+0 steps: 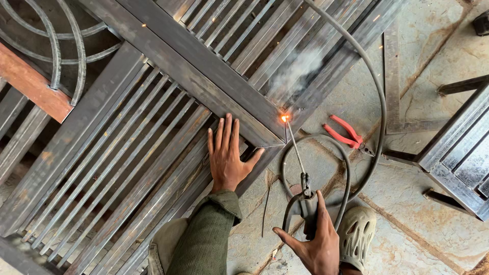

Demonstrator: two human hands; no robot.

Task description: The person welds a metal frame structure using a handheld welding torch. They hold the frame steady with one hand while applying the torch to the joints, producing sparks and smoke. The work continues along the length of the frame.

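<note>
A large steel gate frame (193, 76) of square tubes and thin bars lies flat on the floor. My left hand (228, 155) rests palm down, fingers spread, on its bars beside the mitred corner joint. My right hand (313, 242) grips a welding electrode holder (307, 201). Its thin rod (294, 145) reaches up to the corner, where an orange glow (283, 118) burns and white smoke (298, 71) rises.
A grey welding cable (374, 86) loops from the holder across the stone floor. Red-handled pliers (346, 134) lie right of the corner. A steel square (392, 71) and another frame (458, 153) sit at right. My shoe (358, 234) is beside my right hand.
</note>
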